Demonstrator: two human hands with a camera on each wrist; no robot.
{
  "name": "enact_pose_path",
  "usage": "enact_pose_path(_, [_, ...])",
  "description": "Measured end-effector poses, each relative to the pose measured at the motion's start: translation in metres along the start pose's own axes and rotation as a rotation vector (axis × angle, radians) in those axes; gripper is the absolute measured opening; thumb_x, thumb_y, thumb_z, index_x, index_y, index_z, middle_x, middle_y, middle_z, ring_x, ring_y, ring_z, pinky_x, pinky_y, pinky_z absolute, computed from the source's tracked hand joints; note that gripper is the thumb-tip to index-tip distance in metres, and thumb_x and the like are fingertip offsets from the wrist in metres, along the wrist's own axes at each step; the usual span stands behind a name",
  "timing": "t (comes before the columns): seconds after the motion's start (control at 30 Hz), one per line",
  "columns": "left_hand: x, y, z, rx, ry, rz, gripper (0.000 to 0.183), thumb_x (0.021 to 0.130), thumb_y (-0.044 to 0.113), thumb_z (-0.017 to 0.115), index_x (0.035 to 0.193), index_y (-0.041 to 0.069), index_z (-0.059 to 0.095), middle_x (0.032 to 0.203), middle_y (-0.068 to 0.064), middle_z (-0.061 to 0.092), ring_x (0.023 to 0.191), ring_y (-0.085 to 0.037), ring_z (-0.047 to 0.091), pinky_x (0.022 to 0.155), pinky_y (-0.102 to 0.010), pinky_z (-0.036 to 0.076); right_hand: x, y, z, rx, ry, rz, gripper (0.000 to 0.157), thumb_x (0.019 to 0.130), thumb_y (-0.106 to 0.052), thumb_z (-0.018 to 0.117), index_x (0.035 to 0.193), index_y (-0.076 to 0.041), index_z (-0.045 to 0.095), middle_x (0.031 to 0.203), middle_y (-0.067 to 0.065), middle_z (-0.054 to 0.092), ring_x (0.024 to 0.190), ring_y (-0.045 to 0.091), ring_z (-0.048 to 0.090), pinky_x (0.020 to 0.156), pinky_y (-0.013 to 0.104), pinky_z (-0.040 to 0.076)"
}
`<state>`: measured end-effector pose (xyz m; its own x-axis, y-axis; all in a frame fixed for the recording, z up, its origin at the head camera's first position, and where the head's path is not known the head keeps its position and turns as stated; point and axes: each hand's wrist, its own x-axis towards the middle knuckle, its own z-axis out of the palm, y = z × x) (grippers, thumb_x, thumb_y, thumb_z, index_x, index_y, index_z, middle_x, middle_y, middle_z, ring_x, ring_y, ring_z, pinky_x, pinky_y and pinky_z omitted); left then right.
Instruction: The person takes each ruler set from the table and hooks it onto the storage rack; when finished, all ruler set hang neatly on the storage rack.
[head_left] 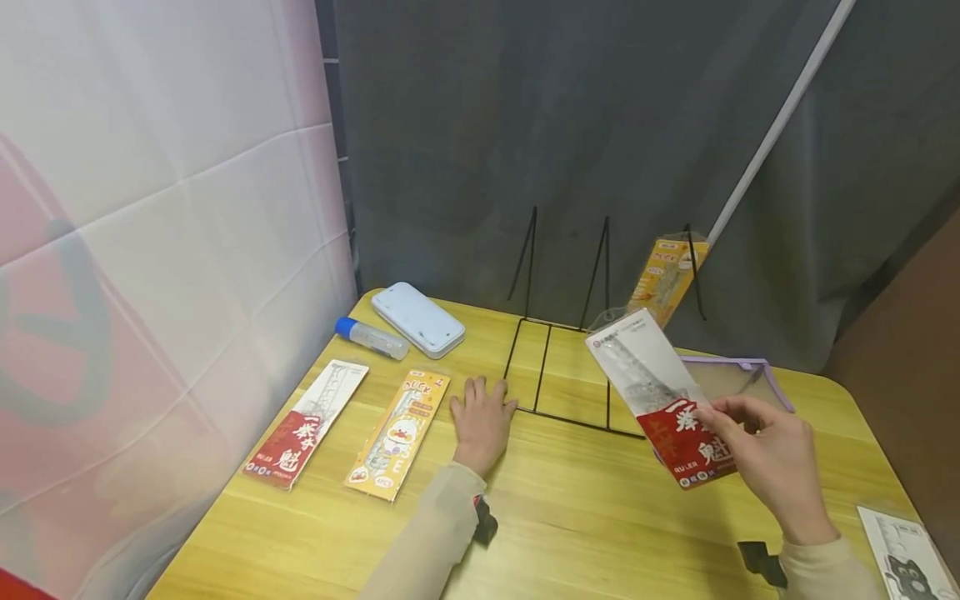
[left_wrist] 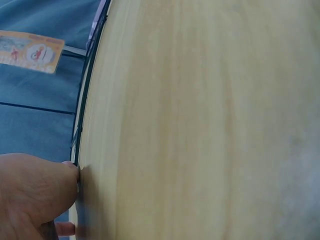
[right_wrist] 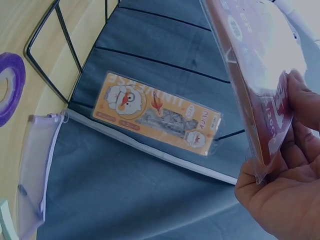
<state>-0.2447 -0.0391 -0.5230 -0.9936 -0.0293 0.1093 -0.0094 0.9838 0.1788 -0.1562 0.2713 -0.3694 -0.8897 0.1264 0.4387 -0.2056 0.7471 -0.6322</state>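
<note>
My right hand (head_left: 776,462) pinches a red and white ruler set package (head_left: 637,375) by its lower right edge, thumb on the printed face. The package is tilted in front of a black wire display rack (head_left: 573,422) with upright hooks. In the right wrist view the pack (right_wrist: 265,95) is seen from its side. On the rack's right hook hangs an orange duck ruler package (head_left: 663,275), partly hidden behind the held one in the head view. My left hand (head_left: 480,425) rests on the table with fingers spread, its thumb at the rack's front left corner.
On the left lie another red and white package (head_left: 307,425), an orange duck package (head_left: 397,437), a blue-capped tube (head_left: 371,337) and a pale blue case (head_left: 420,318). Rightward are a purple-edged pouch (head_left: 772,387), a purple tape roll (right_wrist: 17,75) and a black-cat package (head_left: 903,554).
</note>
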Motion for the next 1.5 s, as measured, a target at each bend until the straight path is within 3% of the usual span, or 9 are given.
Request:
enact_pose_path(0.43, [0.001, 0.000, 0.000, 0.031, -0.013, 0.000, 0.046, 0.096, 0.050, 0.039, 0.135, 0.027, 0.044, 0.137, -0.014, 0.037, 0.132, -0.033, 0.027, 0.095, -0.057, 0.032, 0.007, -0.002, 0.008, 0.045, -0.016, 0.020, 0.022, 0.079, -0.028, 0.075, 0.085, -0.007, 0.070, 0.071, 0.002, 0.064, 0.058, 0.007, 0.052, 0.045, 0.020, 0.043])
enact_pose_path(0.7, [0.000, -0.001, 0.000, 0.025, -0.003, -0.004, 0.046, 0.095, 0.050, 0.040, 0.135, 0.027, 0.044, 0.137, -0.014, 0.038, 0.132, -0.033, 0.027, 0.096, -0.057, 0.031, 0.016, -0.001, 0.022, 0.043, 0.021, 0.036, 0.023, 0.080, -0.031, 0.074, 0.086, -0.009, 0.070, 0.072, 0.002, 0.065, 0.059, 0.008, 0.053, 0.046, 0.019, 0.042])
enact_pose_path(0.97, [0.000, 0.000, -0.001, 0.007, -0.001, -0.001, 0.046, 0.095, 0.049, 0.041, 0.135, 0.026, 0.045, 0.137, -0.014, 0.038, 0.132, -0.033, 0.027, 0.096, -0.058, 0.031, 0.047, 0.001, 0.051, 0.026, 0.094, 0.080, 0.033, 0.082, -0.039, 0.069, 0.090, -0.007, 0.071, 0.078, 0.007, 0.067, 0.063, 0.010, 0.056, 0.048, 0.017, 0.043])
enact_pose_path(1.17, [0.000, 0.000, -0.003, 0.004, -0.010, -0.007, 0.046, 0.095, 0.049, 0.041, 0.135, 0.026, 0.045, 0.137, -0.014, 0.037, 0.132, -0.033, 0.027, 0.097, -0.057, 0.030, 0.077, 0.001, 0.073, 0.062, 0.156, 0.066, 0.031, 0.083, -0.033, 0.070, 0.089, -0.003, 0.071, 0.076, 0.011, 0.068, 0.060, 0.010, 0.056, 0.053, 0.018, 0.042])
enact_pose_path(1.33, [-0.001, 0.001, -0.005, 0.002, -0.014, -0.008, 0.046, 0.095, 0.049, 0.042, 0.135, 0.026, 0.045, 0.138, -0.014, 0.037, 0.132, -0.033, 0.027, 0.097, -0.057, 0.031, 0.097, 0.001, 0.090, 0.072, 0.181, 0.074, 0.032, 0.084, -0.034, 0.069, 0.089, -0.003, 0.071, 0.075, 0.013, 0.067, 0.064, 0.019, 0.056, 0.064, 0.031, 0.040])
enact_pose_path(1.5, [-0.002, 0.001, -0.007, 0.001, -0.008, -0.005, 0.045, 0.095, 0.049, 0.043, 0.134, 0.027, 0.046, 0.137, -0.014, 0.038, 0.132, -0.032, 0.028, 0.096, -0.057, 0.032, 0.110, 0.000, 0.100, 0.078, 0.153, 0.141, 0.037, 0.085, -0.039, 0.066, 0.093, -0.003, 0.070, 0.080, 0.014, 0.065, 0.078, 0.029, 0.055, 0.077, 0.042, 0.039])
